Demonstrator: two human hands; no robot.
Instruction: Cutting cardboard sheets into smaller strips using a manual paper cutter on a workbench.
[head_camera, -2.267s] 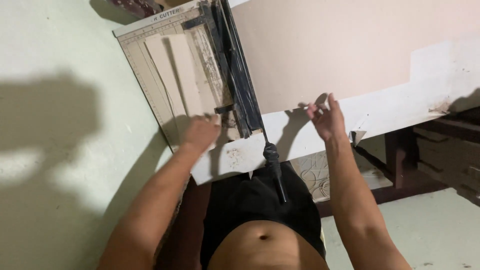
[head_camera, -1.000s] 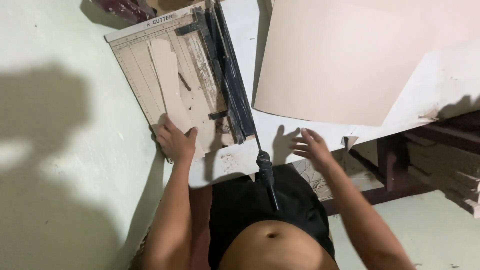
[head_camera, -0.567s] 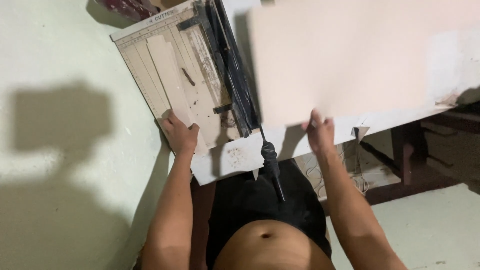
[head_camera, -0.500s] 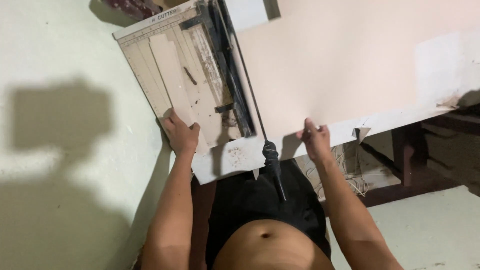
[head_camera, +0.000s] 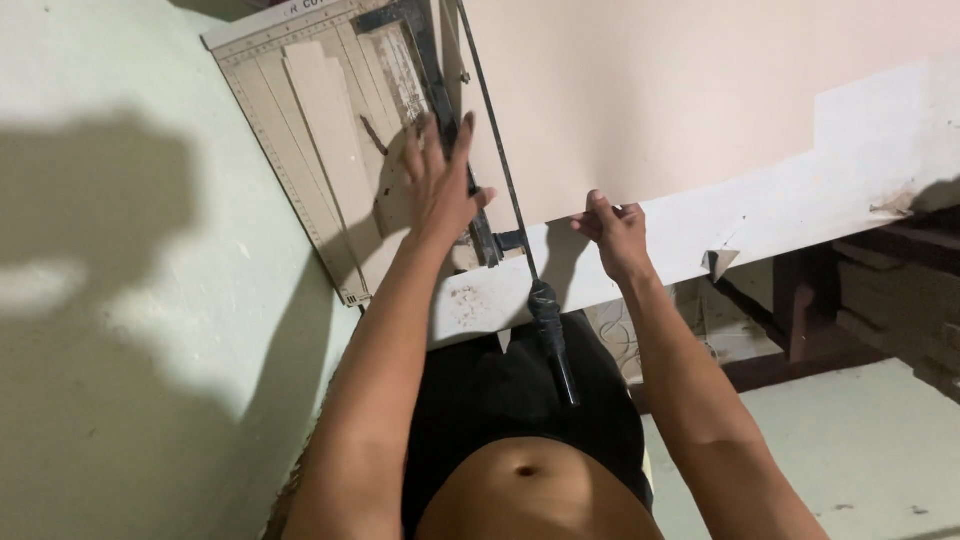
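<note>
Left hand (head_camera: 440, 185) is lying flat, fingers spread, on the paper cutter (head_camera: 330, 140); right hand (head_camera: 612, 228) is pinching the cardboard sheet's (head_camera: 680, 100) near edge.

bare arms, bare torso, black shorts, possibly loose-fitting, no sleeves

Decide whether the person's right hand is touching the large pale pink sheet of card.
Touching. The head view shows the right hand gripping the near edge of the large pale pink sheet of card, fingers curled over it.
</note>
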